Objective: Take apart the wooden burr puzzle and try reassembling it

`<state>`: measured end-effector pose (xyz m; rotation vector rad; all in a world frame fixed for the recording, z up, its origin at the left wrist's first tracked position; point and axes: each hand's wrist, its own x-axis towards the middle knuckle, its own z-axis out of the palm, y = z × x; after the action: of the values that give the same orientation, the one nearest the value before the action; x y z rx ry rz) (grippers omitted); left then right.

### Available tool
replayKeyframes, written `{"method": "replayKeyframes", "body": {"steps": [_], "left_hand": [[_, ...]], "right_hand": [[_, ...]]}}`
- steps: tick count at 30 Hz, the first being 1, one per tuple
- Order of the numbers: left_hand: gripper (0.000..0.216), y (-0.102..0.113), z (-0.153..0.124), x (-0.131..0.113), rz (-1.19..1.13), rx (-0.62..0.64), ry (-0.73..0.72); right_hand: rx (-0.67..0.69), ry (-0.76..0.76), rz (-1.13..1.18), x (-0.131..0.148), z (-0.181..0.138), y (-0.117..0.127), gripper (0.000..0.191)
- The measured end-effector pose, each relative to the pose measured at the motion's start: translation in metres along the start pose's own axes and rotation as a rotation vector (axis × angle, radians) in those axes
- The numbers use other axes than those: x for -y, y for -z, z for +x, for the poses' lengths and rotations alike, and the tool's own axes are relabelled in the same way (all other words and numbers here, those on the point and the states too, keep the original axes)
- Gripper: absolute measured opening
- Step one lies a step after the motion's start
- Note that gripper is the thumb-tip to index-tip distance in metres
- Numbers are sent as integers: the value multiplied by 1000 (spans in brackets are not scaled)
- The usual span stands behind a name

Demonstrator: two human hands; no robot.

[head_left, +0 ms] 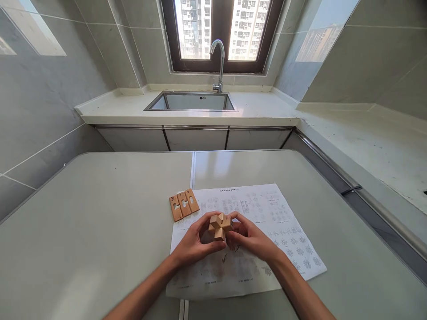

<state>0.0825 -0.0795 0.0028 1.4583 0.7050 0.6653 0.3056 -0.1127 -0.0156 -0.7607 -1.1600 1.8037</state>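
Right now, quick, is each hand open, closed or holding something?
Left hand: closed, holding the wooden block puzzle.
Right hand: closed, holding the same puzzle.

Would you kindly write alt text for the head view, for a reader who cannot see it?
A person's left hand and right hand hold crossed wooden blocks over a printed sheet on a table. Three flat wooden pieces lie at the sheet's far left corner; beyond are a sink, tap and window.
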Motion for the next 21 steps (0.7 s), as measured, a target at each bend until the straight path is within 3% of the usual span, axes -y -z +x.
{"method": "replayKeyframes", "body": {"steps": [8,16,21], "left_hand": [[68,3,2,1,-5,41,6],[69,5,4,-9,30,154,-43],[67,4,4,-12,31,171,-62]], "right_hand": [[-25,-19,-65,1,1,4,35],[91,-48,-237,7,-2,3,24],[89,-20,-323,8,-4,2,21]]}}
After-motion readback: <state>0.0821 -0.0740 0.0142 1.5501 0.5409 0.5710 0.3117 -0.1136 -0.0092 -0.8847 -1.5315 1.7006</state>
